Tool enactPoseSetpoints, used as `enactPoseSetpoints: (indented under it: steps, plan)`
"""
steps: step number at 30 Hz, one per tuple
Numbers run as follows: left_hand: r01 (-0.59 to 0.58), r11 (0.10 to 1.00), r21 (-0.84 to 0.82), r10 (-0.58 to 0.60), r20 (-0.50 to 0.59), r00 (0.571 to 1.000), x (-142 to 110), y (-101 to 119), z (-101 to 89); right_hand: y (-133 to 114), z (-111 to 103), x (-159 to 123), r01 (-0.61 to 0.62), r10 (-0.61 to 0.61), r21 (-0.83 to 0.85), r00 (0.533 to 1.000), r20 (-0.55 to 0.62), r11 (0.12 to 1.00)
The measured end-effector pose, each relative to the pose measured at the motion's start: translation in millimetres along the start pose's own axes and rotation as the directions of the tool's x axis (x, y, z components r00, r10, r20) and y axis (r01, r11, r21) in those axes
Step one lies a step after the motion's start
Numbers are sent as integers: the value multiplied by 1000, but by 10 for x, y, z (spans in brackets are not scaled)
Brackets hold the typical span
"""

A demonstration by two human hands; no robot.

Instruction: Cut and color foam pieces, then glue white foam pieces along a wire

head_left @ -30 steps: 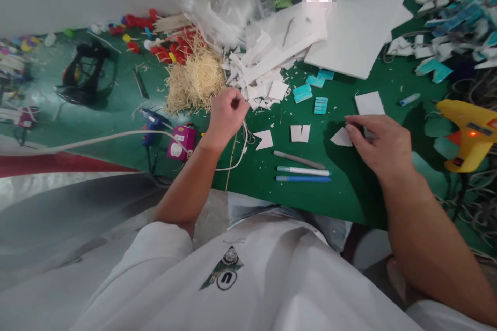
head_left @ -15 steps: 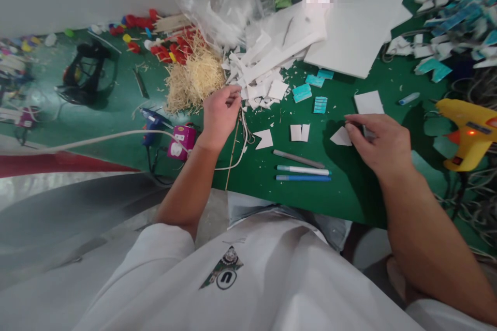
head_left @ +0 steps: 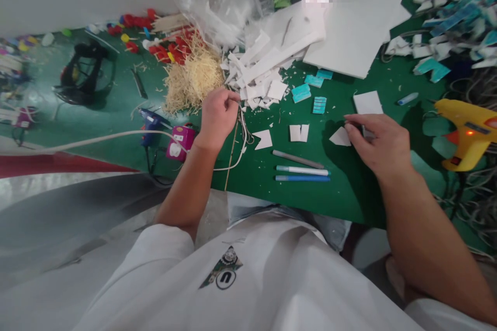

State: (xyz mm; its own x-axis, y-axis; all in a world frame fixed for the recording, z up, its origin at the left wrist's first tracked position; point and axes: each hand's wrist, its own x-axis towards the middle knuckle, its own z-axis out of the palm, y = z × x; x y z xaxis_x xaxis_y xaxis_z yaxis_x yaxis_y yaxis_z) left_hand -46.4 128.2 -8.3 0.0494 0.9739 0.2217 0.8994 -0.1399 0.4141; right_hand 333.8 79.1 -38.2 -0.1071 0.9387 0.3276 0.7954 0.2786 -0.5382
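Note:
My left hand [head_left: 217,116] hovers at the near edge of a heap of white foam scraps [head_left: 256,75], beside a pile of pale wood shavings [head_left: 192,80]. Its fingers are curled in a pinch at the scraps; what they hold is hidden. A thin stick [head_left: 232,152] lies just below it. My right hand [head_left: 378,142] rests on the green table [head_left: 349,191], fingers curled down onto a small item I cannot make out, its fingertips touching a white triangular foam piece [head_left: 340,137].
Three pens [head_left: 301,168] lie side by side near the front edge. White cut pieces [head_left: 298,133] and teal pieces [head_left: 310,94] sit mid-table. A yellow glue gun [head_left: 468,134] stands at right, a blue glue gun [head_left: 151,121] and pink plug [head_left: 179,142] at left. Large foam sheets [head_left: 353,31] lie at the back.
My left hand has shifted slightly left and down along the edge of the scrap heap, its fingers closing into a pinch. My right hand has stayed put.

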Motion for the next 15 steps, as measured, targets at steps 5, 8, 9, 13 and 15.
enactPoseSetpoints:
  steps: [5,8,9,13,15]
  plan:
    - [-108,991,81,112,-45,993,-12,27,-45,-4,-1,-2,-8,8,1,1000,8,1000]
    - [-100,991,90,104,-48,993,-29,58,-49,-6,-13,6,-6,6,1,1000,19,1000]
    - [-71,994,84,75,-44,996,-36,64,-44,-7,-18,9,-2,2,2,1000,21,1000]
    - [-8,992,129,11,-27,1000,-65,57,-5,-23,-30,18,24,-23,-2,999,44,1000]
    - [-39,986,160,46,-36,998,-78,44,10,-42,-27,22,43,-43,-6,997,64,999]
